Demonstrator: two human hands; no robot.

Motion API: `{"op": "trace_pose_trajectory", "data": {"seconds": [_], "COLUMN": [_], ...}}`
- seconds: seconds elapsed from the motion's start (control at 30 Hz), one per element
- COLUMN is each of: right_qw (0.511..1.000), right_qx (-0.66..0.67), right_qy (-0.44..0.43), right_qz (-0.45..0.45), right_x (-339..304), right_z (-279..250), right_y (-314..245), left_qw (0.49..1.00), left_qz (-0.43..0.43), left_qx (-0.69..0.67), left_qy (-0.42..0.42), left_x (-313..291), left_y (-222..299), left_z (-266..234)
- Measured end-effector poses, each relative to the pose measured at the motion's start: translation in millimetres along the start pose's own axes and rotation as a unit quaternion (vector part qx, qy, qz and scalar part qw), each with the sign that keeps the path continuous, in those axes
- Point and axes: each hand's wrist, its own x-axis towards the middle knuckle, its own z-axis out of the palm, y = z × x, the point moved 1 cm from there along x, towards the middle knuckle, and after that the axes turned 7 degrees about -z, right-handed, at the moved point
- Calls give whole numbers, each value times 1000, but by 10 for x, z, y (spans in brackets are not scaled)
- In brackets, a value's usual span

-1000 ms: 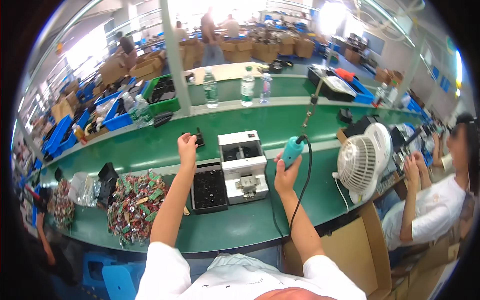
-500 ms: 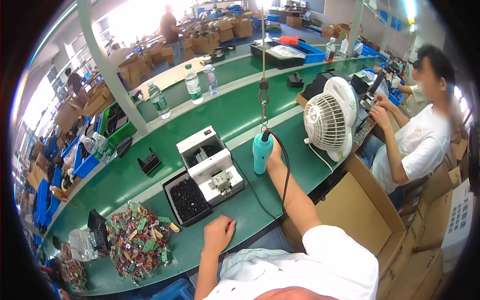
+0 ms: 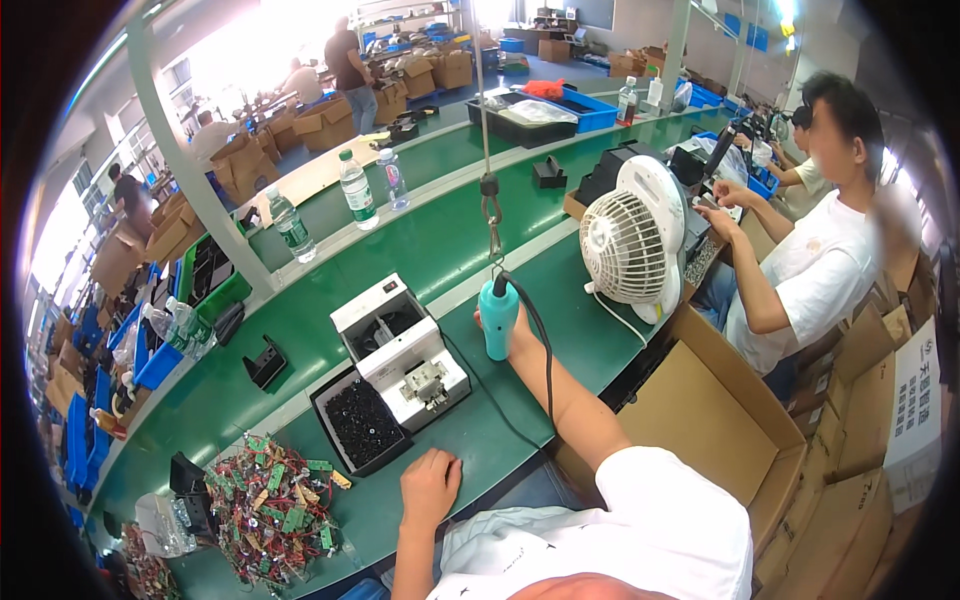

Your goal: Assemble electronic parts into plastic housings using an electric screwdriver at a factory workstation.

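Observation:
My right hand [image 3: 519,338] is wrapped around a teal electric screwdriver [image 3: 498,322], which hangs upright from a hook and cord above the green bench. The driver hides part of the hand, and its lower tip cannot be made out. My left hand [image 3: 431,486] rests palm down near the bench's front edge, its fingers loosely bent, with nothing visible in it. Beyond it stands a white screw feeder [image 3: 415,365], and against that a black tray of small dark screws [image 3: 362,420]. A heap of green circuit boards with red wires [image 3: 272,510] lies to the left.
A white fan [image 3: 630,235] stands right of the screwdriver. Black plastic housings [image 3: 265,362] and water bottles [image 3: 357,190] stand farther off. An open cardboard box [image 3: 700,410] is at my right, where a co-worker [image 3: 800,260] sits. A black cable [image 3: 545,350] loops past my forearm.
The whole view has shifted, so bench items appear farther left. Fingertips now show at the screwdriver's left side. My left hand stays on the bench.

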Motion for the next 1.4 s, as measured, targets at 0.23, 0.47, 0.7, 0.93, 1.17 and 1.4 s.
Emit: {"op": "trace_pose_trajectory", "data": {"seconds": [0.23, 0.47, 0.7, 0.93, 1.17, 1.4], "right_qw": [997, 989, 709, 441, 587, 622], "right_qx": [-55, -135, -638, -769, -720, -681], "right_qy": [35, 31, 276, 290, 281, 228], "right_qz": [-42, 57, 114, -360, -242, -312], "right_x": [122, 840, 2344, 2809, 3285, 2850], "right_z": [-69, -114, 199, -389, -607, -311], "right_y": [97, -69, -1097, -1060, -1443, -914], "left_qw": [999, 992, 990, 983, 970, 981], "left_qz": [2, 22, 32, 43, 62, 54], "left_qx": [19, 91, 105, 123, 155, 123], "left_qy": [-36, -81, -91, -128, -179, -142], "left_x": [-15, -206, -159, -132, -140, -124], "left_y": [75, 266, 244, 227, 172, 187], "left_z": [-60, -108, 23, 13, -38, 19]}}
